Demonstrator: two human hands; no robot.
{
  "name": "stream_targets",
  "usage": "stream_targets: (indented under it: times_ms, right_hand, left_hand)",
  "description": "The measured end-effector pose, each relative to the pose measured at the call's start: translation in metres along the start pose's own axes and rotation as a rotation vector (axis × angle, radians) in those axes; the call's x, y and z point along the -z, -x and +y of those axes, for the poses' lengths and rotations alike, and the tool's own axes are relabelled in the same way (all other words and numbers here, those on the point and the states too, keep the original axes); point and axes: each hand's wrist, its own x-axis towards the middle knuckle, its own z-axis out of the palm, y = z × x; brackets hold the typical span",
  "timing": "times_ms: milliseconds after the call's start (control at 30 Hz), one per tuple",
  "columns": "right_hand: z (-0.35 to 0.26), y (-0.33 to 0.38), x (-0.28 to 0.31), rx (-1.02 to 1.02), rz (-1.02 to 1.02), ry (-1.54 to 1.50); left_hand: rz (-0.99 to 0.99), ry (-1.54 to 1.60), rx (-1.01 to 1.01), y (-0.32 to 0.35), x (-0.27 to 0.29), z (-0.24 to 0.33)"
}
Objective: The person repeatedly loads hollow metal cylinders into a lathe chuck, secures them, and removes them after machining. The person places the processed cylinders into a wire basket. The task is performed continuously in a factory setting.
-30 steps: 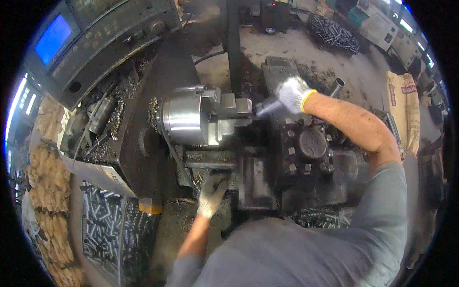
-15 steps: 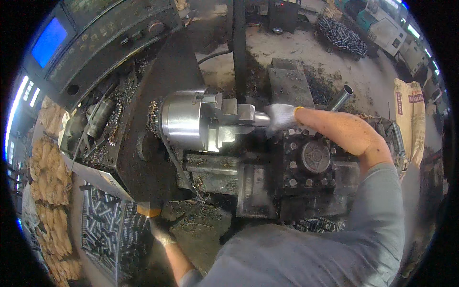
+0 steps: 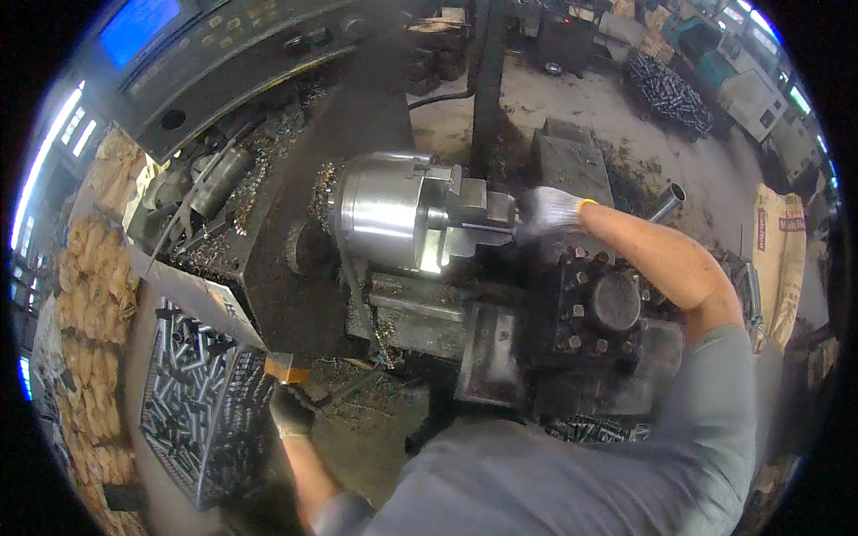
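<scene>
A shiny lathe chuck (image 3: 384,211) with stepped jaws (image 3: 487,207) is at the middle. My right hand (image 3: 552,212), in a white knit glove, is close against the jaws' outer ends. Its fingers are closed round a round metal piece that is almost wholly hidden between glove and jaws. Low on the left, my gloved left hand (image 3: 290,413) is just beneath an orange block (image 3: 287,368) at the machine's lower corner. The left fingers are dark and partly hidden, so their grip cannot be made out.
A dark tool post (image 3: 617,300) with bolts stands below my right forearm. A steel tube (image 3: 667,204) slants up beyond it. Lower left, a mesh crate (image 3: 214,420) holds many short metal tubes. A control panel (image 3: 241,49) with a blue screen is upper left; a paper sack (image 3: 778,259) stands right.
My right hand has moved in towards the chuck, and the length of metal that showed between glove and jaws is now nearly hidden. The whole view has shifted a little.
</scene>
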Motion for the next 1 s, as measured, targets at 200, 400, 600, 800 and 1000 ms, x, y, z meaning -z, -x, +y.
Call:
stream_targets:
  times_ms: [200,400,600,800,1000]
  right_hand:
    - [0.051,0.026,0.001,-0.084,-0.206,-0.216]
    - [0.055,0.014,0.038,-0.349,0.610,0.414]
    - [-0.040,0.137,0.046,0.080,0.813,-0.164]
    - [-0.130,0.243,-0.045,0.544,0.531,-0.241]
    - [-0.115,0.260,-0.108,0.660,0.463,-0.419]
  left_hand:
    - [0.288,-0.132,-0.196,-0.007,-0.008,-0.011]
    - [0.601,-0.665,-0.784,0.031,-0.036,0.015]
    - [0.144,-0.929,-1.619,0.066,-0.175,0.123]
    - [0.035,-1.197,-1.447,0.002,-0.373,0.240]
    - [0.082,-1.579,-1.162,-0.057,-0.455,0.300]
